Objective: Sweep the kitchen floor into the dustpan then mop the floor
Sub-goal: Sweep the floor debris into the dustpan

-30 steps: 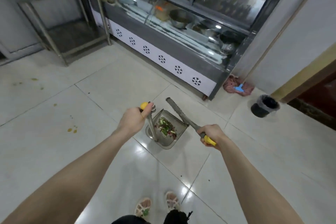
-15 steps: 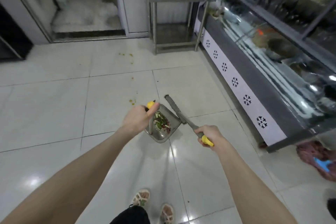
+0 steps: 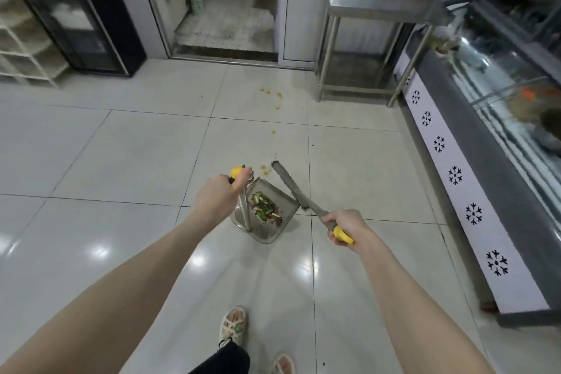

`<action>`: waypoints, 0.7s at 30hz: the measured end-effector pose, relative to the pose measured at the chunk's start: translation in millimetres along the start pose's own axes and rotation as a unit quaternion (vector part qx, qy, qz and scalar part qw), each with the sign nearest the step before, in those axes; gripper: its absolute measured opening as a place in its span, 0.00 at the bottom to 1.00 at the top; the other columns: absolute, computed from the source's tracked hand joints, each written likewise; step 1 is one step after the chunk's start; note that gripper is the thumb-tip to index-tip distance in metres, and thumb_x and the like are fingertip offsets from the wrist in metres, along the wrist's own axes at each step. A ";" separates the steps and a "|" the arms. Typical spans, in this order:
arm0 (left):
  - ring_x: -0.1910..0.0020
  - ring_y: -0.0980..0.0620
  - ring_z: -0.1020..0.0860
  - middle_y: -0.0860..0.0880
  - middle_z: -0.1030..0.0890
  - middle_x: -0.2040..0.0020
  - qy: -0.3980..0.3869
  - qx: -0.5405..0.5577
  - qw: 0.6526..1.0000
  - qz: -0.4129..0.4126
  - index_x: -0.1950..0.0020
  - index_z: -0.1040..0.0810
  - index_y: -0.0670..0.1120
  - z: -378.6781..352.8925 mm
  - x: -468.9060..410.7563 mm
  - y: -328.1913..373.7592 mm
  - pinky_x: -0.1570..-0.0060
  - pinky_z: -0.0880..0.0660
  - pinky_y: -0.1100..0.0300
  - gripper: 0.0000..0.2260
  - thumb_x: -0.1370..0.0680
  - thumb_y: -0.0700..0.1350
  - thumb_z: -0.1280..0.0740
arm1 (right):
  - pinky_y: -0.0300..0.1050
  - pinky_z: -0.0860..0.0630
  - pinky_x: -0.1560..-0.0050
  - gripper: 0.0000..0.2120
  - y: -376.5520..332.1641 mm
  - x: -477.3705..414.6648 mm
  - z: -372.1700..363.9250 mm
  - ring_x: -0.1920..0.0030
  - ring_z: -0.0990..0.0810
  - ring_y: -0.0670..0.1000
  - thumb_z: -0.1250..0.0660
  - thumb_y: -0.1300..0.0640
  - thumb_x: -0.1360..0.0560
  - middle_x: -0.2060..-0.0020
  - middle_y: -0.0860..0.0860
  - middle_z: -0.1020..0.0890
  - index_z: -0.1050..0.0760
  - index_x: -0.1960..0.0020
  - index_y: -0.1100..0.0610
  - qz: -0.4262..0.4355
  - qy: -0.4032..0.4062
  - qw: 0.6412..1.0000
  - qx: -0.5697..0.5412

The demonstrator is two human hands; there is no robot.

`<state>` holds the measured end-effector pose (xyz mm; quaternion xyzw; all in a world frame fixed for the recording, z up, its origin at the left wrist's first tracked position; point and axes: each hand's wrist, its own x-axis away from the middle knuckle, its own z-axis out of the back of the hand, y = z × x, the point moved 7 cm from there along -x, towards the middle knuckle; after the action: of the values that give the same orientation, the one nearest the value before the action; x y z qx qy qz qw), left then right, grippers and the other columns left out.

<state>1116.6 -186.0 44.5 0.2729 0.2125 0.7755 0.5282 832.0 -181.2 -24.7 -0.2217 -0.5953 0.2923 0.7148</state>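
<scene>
Gleaming white-tile floor [image 3: 121,146] w/ yellow spots [image 3: 277,96] (steel table [image 3: 379,6] nr doorway [image 3: 227,9])

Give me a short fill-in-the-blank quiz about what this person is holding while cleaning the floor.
1. The vegetable scraps lie in the ____, whose handle the left hand grips.
2. The right hand grips the handle of the ____.
3. The handle caps of both tools are coloured ____.

Missing words: dustpan; broom; yellow.
</scene>
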 end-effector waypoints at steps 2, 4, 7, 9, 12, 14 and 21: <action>0.70 0.45 0.32 0.46 0.33 0.73 0.009 0.004 1.000 0.018 0.68 0.32 0.40 8.6 -9.9 -11.8 0.71 0.38 0.55 0.29 0.21 0.63 0.45 | 0.35 0.32 0.80 0.07 -10.6 -9.4 -15.4 0.75 0.30 0.53 0.34 0.69 0.28 0.71 0.56 0.28 0.28 0.64 0.64 0.001 -0.010 1.000 0.010; 0.72 0.48 0.33 0.46 0.33 0.73 0.019 0.026 0.999 0.035 0.68 0.31 0.40 19.4 -25.5 -24.3 0.72 0.38 0.56 0.28 0.21 0.63 0.44 | 0.35 0.32 0.80 0.07 -24.9 -22.9 -35.3 0.74 0.30 0.53 0.34 0.69 0.28 0.70 0.57 0.28 0.28 0.64 0.64 0.002 -0.020 1.000 0.022; 0.73 0.50 0.35 0.47 0.35 0.74 0.026 0.067 0.997 0.041 0.72 0.32 0.42 33.5 -53.6 -37.7 0.71 0.39 0.56 0.27 0.20 0.60 0.43 | 0.35 0.31 0.81 0.06 -46.9 -41.0 -61.6 0.74 0.30 0.53 0.33 0.68 0.28 0.70 0.57 0.28 0.27 0.63 0.64 0.000 -0.030 0.999 0.037; 0.71 0.47 0.35 0.47 0.36 0.74 0.029 0.072 0.996 0.046 0.71 0.31 0.42 43.0 -85.4 -51.2 0.69 0.38 0.54 0.27 0.19 0.59 0.43 | 0.34 0.31 0.81 0.06 -68.4 -58.3 -82.9 0.74 0.31 0.52 0.34 0.68 0.28 0.70 0.56 0.28 0.27 0.63 0.64 -0.001 -0.036 0.998 0.047; 0.69 0.46 0.34 0.46 0.35 0.74 0.038 0.075 0.995 0.057 0.71 0.31 0.42 59.7 -142.6 -71.5 0.64 0.35 0.54 0.28 0.20 0.61 0.43 | 0.35 0.32 0.80 0.07 -107.2 -88.3 -117.4 0.74 0.30 0.53 0.34 0.68 0.28 0.69 0.57 0.28 0.28 0.64 0.63 0.001 -0.038 0.997 0.063; 0.67 0.44 0.34 0.45 0.35 0.74 0.042 0.071 0.995 0.058 0.71 0.32 0.41 74.6 -186.4 -83.9 0.62 0.33 0.54 0.29 0.20 0.62 0.43 | 0.35 0.32 0.80 0.07 -136.2 -112.1 -146.5 0.74 0.30 0.53 0.33 0.68 0.28 0.69 0.56 0.28 0.28 0.64 0.63 -0.001 -0.037 0.997 0.069; 0.69 0.45 0.34 0.45 0.34 0.73 0.029 0.060 0.996 0.066 0.71 0.34 0.40 138.8 -323.3 -115.2 0.61 0.31 0.52 0.30 0.21 0.63 0.44 | 0.35 0.31 0.79 0.04 -241.3 -180.3 -248.8 0.74 0.30 0.53 0.34 0.68 0.28 0.69 0.56 0.28 0.27 0.61 0.63 -0.016 -0.037 0.997 0.071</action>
<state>1382.2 -442.1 14.7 0.2948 0.2551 0.8022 0.4522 1091.5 -472.8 -42.3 -0.1500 -0.6028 0.3308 0.7105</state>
